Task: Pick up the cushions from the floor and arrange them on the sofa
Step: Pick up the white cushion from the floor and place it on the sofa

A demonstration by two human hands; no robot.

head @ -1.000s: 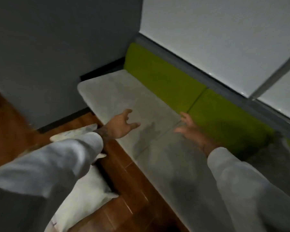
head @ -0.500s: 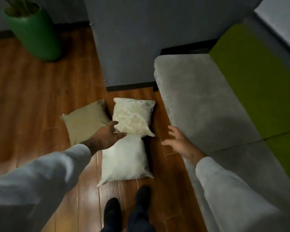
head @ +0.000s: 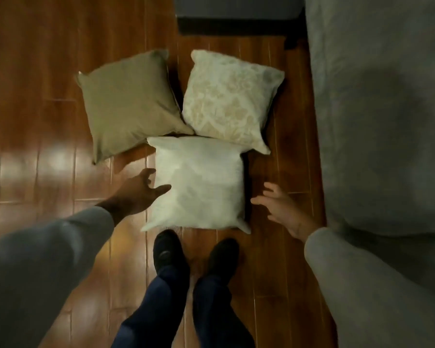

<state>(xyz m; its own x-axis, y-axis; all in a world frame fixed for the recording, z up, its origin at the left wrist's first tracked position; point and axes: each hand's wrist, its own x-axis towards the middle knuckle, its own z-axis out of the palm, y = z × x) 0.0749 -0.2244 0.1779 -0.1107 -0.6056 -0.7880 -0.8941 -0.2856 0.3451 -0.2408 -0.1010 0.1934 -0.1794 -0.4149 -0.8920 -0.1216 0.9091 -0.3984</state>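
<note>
Three cushions lie together on the wooden floor. A plain white cushion (head: 201, 184) is nearest to my feet, an olive cushion (head: 128, 101) lies behind it on the left, and a cream patterned cushion (head: 231, 99) on the right. My left hand (head: 138, 192) is spread open at the white cushion's left edge, its fingertips touching or just over that edge. My right hand (head: 279, 209) hovers open just off the cushion's right edge, apart from it. The grey sofa seat (head: 382, 109) runs along the right side.
My two black shoes (head: 194, 252) stand just in front of the white cushion. A dark wall base (head: 236, 23) sits at the top centre beside the sofa's end. Wooden floor (head: 35, 159) stretches out to the left.
The view has tipped down from the sofa to the floor. Both hands have dropped toward the white cushion, one on each side of it.
</note>
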